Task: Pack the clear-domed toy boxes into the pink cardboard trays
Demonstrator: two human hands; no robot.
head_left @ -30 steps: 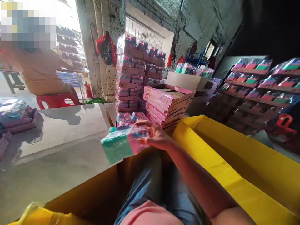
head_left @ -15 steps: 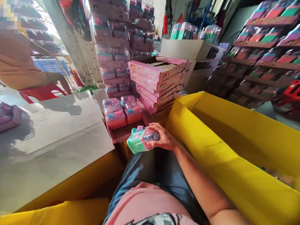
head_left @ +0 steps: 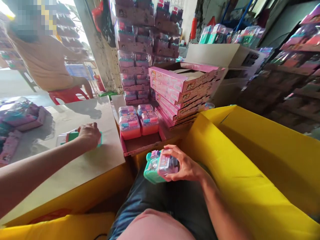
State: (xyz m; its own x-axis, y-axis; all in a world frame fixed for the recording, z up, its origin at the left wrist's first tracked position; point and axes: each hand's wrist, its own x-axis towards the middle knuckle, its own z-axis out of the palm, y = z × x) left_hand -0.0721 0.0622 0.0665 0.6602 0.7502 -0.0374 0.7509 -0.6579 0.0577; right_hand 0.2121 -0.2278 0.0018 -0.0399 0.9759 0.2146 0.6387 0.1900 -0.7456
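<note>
My right hand (head_left: 186, 164) grips a small teal plastic box (head_left: 155, 168) with a clear lid and pink trim, tilted above my lap. On the pale tabletop to the left, my left hand (head_left: 89, 136) is closed over a second green-and-clear plastic box (head_left: 72, 136), which lies flat and is partly hidden by the fingers. Between the hands, farther off, a pink cardboard tray (head_left: 130, 146) holds several clear-lidded coral boxes (head_left: 130, 126) at its back; its front part is bare.
A stack of pink trays (head_left: 175, 90) stands behind. A large yellow bin (head_left: 240, 160) is at my right. More packed boxes (head_left: 22, 113) sit at the table's far left. A person (head_left: 47, 63) sits on a red stool (head_left: 66, 96) beyond the table.
My left arm has come into view and its hand is on a green box on the table. The view has turned left; my right hand still holds the teal box.
</note>
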